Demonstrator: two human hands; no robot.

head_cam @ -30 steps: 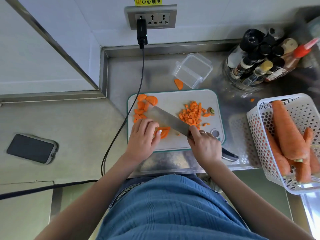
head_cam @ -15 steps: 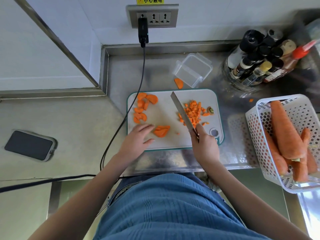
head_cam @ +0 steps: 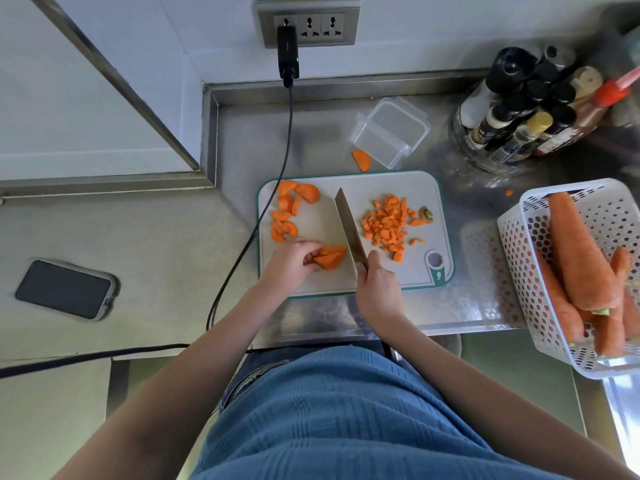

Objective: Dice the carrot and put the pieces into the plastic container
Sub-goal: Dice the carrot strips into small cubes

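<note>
Two hands work at the near edge of the cutting board (head_cam: 408,271). The left hand (head_cam: 292,263) curls its fingers onto a small stack of carrot slices (head_cam: 330,258); the right hand (head_cam: 379,284) is wrapped around the knife (head_cam: 349,230) handle, blade just right of the stack. Fingertips are best tucked back and cuts kept even. Farther right lies the diced pile (head_cam: 389,223); beyond the board sits the plastic container (head_cam: 391,131), seemingly empty.

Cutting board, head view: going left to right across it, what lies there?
Carrot slices → left hand holding stacked slices → knife gripped by right hand → diced carrot → carrot stem end.
</note>
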